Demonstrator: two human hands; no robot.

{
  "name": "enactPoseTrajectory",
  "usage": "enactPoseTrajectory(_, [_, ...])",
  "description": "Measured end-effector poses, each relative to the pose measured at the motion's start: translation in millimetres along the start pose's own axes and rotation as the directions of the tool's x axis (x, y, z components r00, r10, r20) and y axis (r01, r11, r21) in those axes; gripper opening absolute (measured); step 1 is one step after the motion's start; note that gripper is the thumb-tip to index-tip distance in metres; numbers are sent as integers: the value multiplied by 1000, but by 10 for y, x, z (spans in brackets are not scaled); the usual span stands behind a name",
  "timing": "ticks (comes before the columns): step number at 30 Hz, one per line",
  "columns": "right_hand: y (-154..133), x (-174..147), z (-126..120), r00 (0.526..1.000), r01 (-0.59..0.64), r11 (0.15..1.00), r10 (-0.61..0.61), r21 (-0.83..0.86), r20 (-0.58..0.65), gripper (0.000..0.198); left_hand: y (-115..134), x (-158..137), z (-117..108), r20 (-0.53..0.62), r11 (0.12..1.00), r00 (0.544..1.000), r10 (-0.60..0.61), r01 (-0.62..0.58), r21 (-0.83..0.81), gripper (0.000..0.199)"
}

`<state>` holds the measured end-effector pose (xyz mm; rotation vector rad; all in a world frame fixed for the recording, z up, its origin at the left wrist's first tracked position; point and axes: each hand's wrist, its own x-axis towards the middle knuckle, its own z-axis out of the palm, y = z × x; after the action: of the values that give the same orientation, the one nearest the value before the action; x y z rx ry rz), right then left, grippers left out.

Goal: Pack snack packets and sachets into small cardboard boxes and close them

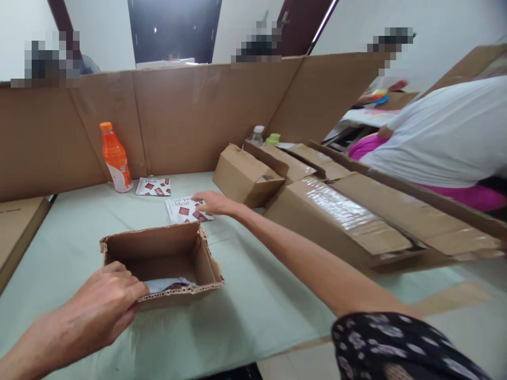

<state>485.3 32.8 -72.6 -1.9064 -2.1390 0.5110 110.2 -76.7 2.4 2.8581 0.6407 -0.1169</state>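
In the head view, my left hand (113,298) is closed over the near left edge of a small open-topped cardboard box (158,243). Inside that box, along its near wall, lies a silvery packet (168,285), partly hidden by the wall. My right hand (212,202) reaches past the box to a flat white packet (183,211) printed with "Meal" and brown squares. Its thumb and fingers are apart over the packet's right part; whether they press on it I cannot tell. A similar white packet (153,186) lies farther back.
An orange bottle (115,158) stands by the tall cardboard partition (198,116). Several cardboard boxes (328,211) crowd the right side, with a clear bottle (257,135) and a green cap (273,139) behind. More cardboard (18,227) lies at left. A person in white (447,126) is beyond.
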Motion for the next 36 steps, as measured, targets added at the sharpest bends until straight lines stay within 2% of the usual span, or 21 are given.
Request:
enactPoseTrajectory(3, [116,425,226,998,-51,999,51,-5,31,60,4,-20,15,-36,999,999,-23,22,-34,20])
enactPoseTrajectory(5, [166,635,282,994,-87,996,88,-3,63,66,23,-13,-7,-36,998,999,-28,26,-53,22])
enactPoseTrajectory(7, [213,748,283,988,-122,993,121,2,98,62,41,3,-37,-33,997,999,-30,28,-71,24])
enactPoseTrajectory(9, [247,737,256,982,-143,990,140,18,125,50,44,20,-57,-33,996,999,-28,25,-88,25])
enactPoseTrajectory(12, [240,503,204,982,-145,987,135,66,132,28,10,35,-39,-42,994,998,-39,34,-104,24])
enactPoseTrajectory(14, [196,258,163,988,-126,985,114,115,101,20,-28,43,-2,-63,993,997,-46,39,-110,21])
enactPoseTrajectory(17, [88,-138,28,997,-76,978,79,195,-8,17,-66,55,52,-101,995,994,-41,31,-96,16])
enactPoseTrajectory(19, [-31,-403,-151,991,-39,970,69,238,-118,20,-60,62,64,-112,997,993,-42,34,-71,14])
enactPoseTrajectory(21, [-221,-672,-391,959,30,951,59,307,-276,27,-32,70,56,-124,998,991,-52,47,-41,12])
enactPoseTrajectory(24, [-655,-1057,-726,849,261,858,13,441,-528,32,14,86,30,-158,996,984,-83,88,30,10])
enactPoseTrajectory(25, [-824,-1166,-793,821,336,820,-14,463,-571,32,24,90,26,-170,993,981,-90,100,57,9])
enactPoseTrajectory(26, [-991,-1256,-827,814,383,798,-53,465,-579,31,28,93,29,-183,991,979,-90,107,81,9])
enactPoseTrajectory(28, [-1291,-1369,-799,852,385,834,-156,395,-500,22,26,89,54,-214,988,974,-74,101,116,9])
enactPoseTrajectory(31, [-1601,-1359,-603,940,269,960,-243,80,-240,8,15,55,135,-294,983,956,-9,62,170,9])
enactPoseTrajectory(34, [-1767,-1203,-385,978,208,950,-210,-231,17,5,32,13,214,-365,974,930,53,32,222,8])
enactPoseTrajectory(36, [-1825,-1075,-262,969,241,921,-209,-306,136,15,56,0,236,-421,972,904,77,26,234,8])
